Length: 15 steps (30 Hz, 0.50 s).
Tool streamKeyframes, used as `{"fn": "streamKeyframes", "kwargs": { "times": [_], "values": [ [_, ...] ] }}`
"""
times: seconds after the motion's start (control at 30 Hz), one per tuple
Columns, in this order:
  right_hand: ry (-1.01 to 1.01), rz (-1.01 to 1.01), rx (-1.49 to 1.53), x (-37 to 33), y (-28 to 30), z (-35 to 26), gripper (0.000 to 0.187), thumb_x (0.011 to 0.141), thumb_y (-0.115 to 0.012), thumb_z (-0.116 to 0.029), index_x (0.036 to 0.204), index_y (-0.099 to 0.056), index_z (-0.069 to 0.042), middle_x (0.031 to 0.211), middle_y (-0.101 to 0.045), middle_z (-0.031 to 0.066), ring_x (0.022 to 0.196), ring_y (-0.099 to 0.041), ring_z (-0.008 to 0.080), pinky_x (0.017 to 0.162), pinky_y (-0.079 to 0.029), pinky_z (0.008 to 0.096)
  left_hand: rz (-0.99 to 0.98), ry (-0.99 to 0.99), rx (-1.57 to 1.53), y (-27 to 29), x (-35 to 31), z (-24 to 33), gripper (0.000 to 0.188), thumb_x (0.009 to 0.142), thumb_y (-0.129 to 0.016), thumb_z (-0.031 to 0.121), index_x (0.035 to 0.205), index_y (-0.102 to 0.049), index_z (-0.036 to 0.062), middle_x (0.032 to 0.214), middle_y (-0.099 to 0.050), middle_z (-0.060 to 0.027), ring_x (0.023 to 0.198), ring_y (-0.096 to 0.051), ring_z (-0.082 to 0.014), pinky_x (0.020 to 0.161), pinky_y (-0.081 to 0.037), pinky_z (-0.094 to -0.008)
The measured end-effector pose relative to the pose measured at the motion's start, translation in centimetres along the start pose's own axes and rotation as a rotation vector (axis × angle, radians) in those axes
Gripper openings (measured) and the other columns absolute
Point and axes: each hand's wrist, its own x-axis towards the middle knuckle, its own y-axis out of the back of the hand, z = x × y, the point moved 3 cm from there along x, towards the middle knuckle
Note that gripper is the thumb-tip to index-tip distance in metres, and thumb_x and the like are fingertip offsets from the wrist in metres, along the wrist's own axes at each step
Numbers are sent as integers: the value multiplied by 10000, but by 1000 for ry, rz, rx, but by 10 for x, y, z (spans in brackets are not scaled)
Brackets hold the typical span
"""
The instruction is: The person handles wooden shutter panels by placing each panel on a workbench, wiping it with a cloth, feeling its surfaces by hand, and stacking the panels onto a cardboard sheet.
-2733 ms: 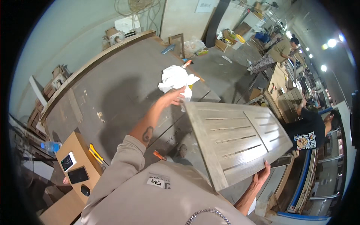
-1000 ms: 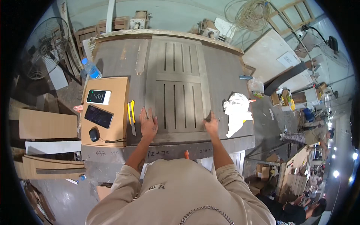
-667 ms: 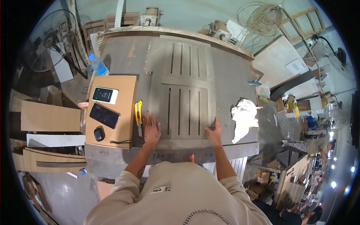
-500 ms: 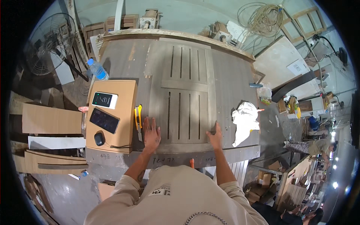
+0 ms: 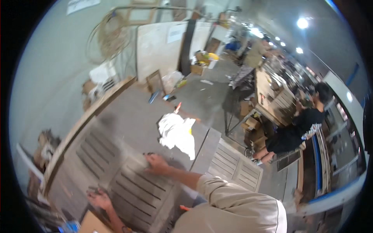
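A grey workbench spreads from the middle of the view toward 8 o'clock; it is broad enough to bear the whole slatted panel, which lies on it between 7 and 8 o'clock, face up, probably so that its full length is supported; a second slatted panel shows off the bench, at 3 o'clock from the first, though what bears it I cannot tell; a corner of a cardboard box shows at 7 o'clock from the panel, and a bunched white cloth sits on the bench at 2 o'clock, both apparently set aside yet within reach; the right hand is at the panel's 2 o'clock side, fingers bent, whether gripping I cannot tell through the blur; the left hand is at its 7 o'clock side, fingers loosely apart, perhaps to steady it.
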Motion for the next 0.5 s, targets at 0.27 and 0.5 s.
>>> {"fn": "streamKeyframes", "kwargs": {
  "times": [0.27,0.5],
  "values": [
    [53,7,-19,25,4,-39,818,891,-580,-400,1485,-125,-69,1518,-175,221,1351,-289,414,1118,-276,446,-192,367,388,-64,88,14,933,876,-374,686,1376,-285,-97,1336,-380,-337,1137,-460,-477,923,-359,-580],
    [-25,-69,-53,22,-4,-40,666,905,-491,-442,1434,-329,-72,1436,-321,228,1342,-290,395,1120,-248,477,158,-47,94,-34,67,16,409,903,-553,348,803,-694,-23,988,-618,-238,1062,-492,-434,909,-371,-530]
  ]
}}
